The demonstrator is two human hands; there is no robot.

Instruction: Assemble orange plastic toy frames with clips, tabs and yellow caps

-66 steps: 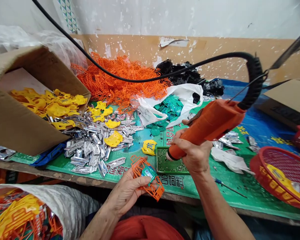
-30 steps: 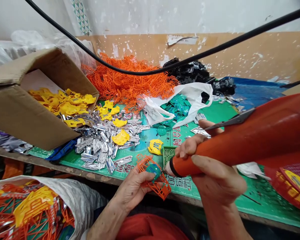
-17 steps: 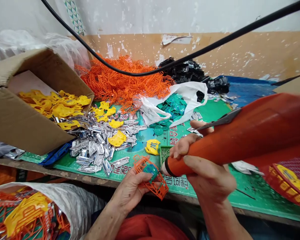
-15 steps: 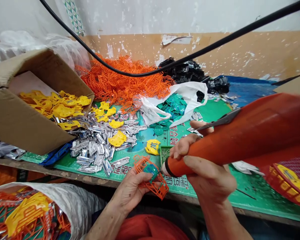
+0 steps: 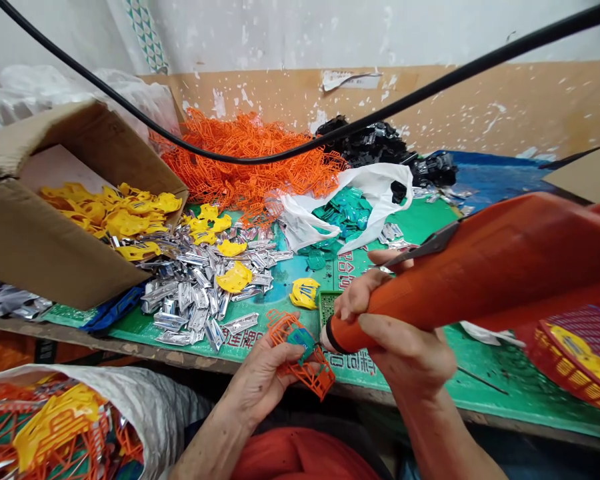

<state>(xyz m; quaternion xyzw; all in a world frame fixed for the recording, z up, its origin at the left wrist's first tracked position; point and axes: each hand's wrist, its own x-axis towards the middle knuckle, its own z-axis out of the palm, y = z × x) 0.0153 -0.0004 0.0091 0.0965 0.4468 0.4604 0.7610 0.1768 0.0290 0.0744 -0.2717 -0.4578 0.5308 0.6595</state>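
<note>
My left hand [image 5: 263, 373] pinches an orange plastic lattice frame [image 5: 320, 381], with a teal plastic piece [image 5: 301, 341] lying against it under my thumb. Wrapped round the front of a red-orange electric screwdriver [image 5: 460, 267] is my right hand [image 5: 400, 333]. The screwdriver lies slanted, its pale nose pointing left at the teal piece. Whether its bit touches the piece is too small to tell. Just behind the nose stands a small green basket [image 5: 327, 308]. A yellow plastic shell [image 5: 305, 293] with blue marks rests beside that basket.
A cardboard box [image 5: 55, 247] of yellow shells lies left, near scattered silvery parts [image 5: 195, 293]. Behind are an orange frame heap [image 5: 250, 160], black parts [image 5: 370, 143] and a white bag [image 5: 300, 220] of teal pieces. A red basket [image 5: 570, 367] stands right; a black cable [image 5: 430, 90] hangs across.
The screwdriver and my right hand have shifted slightly left and down. The hanging cable has swung left and lower. My left hand keeps its hold on the orange frame.
</note>
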